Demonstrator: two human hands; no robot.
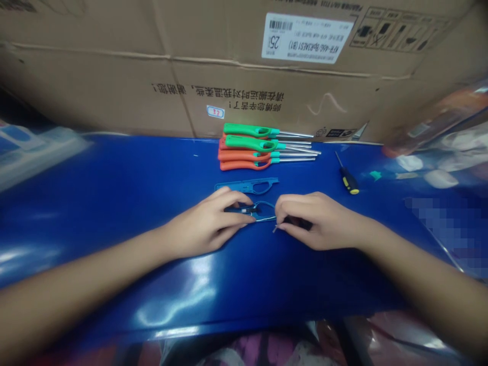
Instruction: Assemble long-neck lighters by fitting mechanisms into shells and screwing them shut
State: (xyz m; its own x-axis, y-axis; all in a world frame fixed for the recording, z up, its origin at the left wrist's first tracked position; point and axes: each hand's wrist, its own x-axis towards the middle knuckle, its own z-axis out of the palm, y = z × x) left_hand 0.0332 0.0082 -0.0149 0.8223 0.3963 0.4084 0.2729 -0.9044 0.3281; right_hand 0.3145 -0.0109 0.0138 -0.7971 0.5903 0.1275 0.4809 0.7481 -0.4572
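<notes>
My left hand [213, 221] is closed around the handle end of a blue lighter shell half [267, 204], pressing it on the table. Dark and metallic inner parts show inside the shell between thumb and fingers. At its front end, the fingertips of my right hand [310, 219] pinch a thin wire [275, 228] that pokes out below them. The rest of what those fingers hold is hidden. Just beyond my left hand lies the other blue shell half [249, 185], its inner ribs facing up.
Several long-nosed lighters [247, 152], green and orange with metal tubes, are stacked against a big cardboard box [125, 96]. A black and yellow screwdriver [347, 180] and a small green piece [375, 175] lie to the right. Clear plastic bags [446, 152] stand at far right, on the blue table [152, 173].
</notes>
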